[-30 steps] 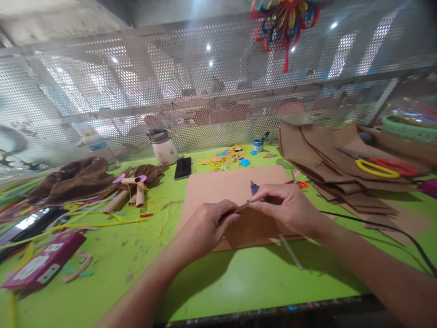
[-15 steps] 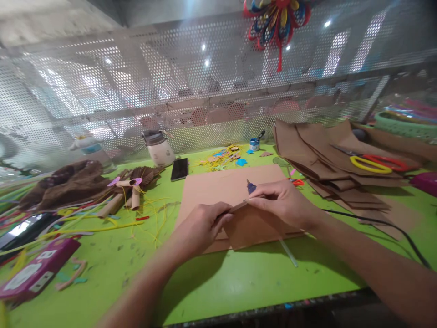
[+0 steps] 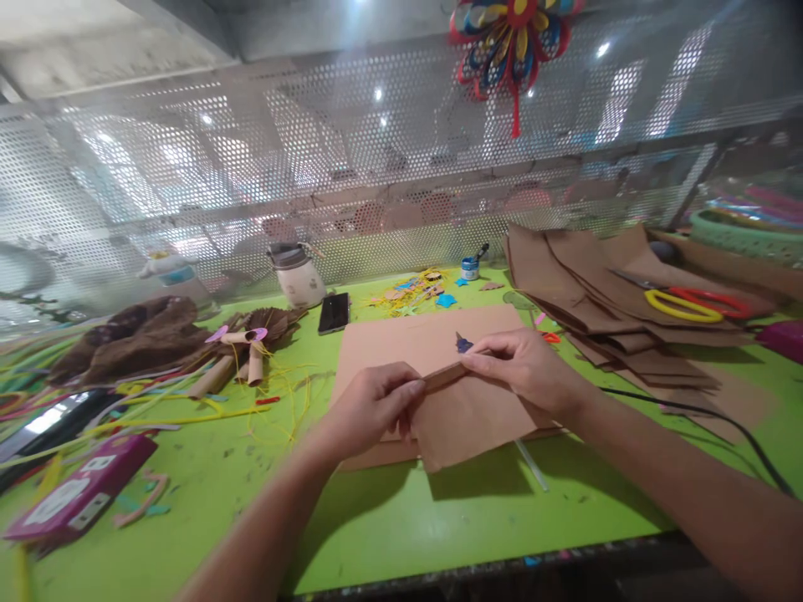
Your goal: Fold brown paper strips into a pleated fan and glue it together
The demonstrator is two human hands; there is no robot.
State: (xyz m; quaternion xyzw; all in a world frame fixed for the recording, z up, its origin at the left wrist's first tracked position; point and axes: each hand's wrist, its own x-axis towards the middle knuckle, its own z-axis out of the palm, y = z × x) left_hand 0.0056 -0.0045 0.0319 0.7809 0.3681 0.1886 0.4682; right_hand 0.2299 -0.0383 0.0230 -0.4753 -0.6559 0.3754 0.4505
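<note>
A piece of brown paper (image 3: 473, 418) with a narrow fold along its top edge hangs between my two hands. My left hand (image 3: 380, 401) pinches the left end of that fold, thumb on top. At the right end, my right hand (image 3: 530, 368) grips the fold between thumb and fingers. Under the paper lies a flat tan cardboard sheet (image 3: 382, 343) on the green table (image 3: 376, 535). The dark blue tip of a glue gun (image 3: 463, 344) shows just beyond my right fingers; its body is hidden. A clear glue stick (image 3: 532, 465) sticks out below the paper.
Brown paper sheets (image 3: 583, 284) are piled at the right, with yellow-handled scissors (image 3: 683, 307) on top. A phone (image 3: 334, 313) and a white jug (image 3: 298, 276) stand behind. Paper rolls (image 3: 254, 364), yellow strings and a purple box (image 3: 84, 489) lie left. A black cable (image 3: 696, 410) runs right.
The brown paper has tilted so more of its face shows, and its lower edge has swung toward me. My left thumb has shifted onto the fold. Both hands keep their hold.
</note>
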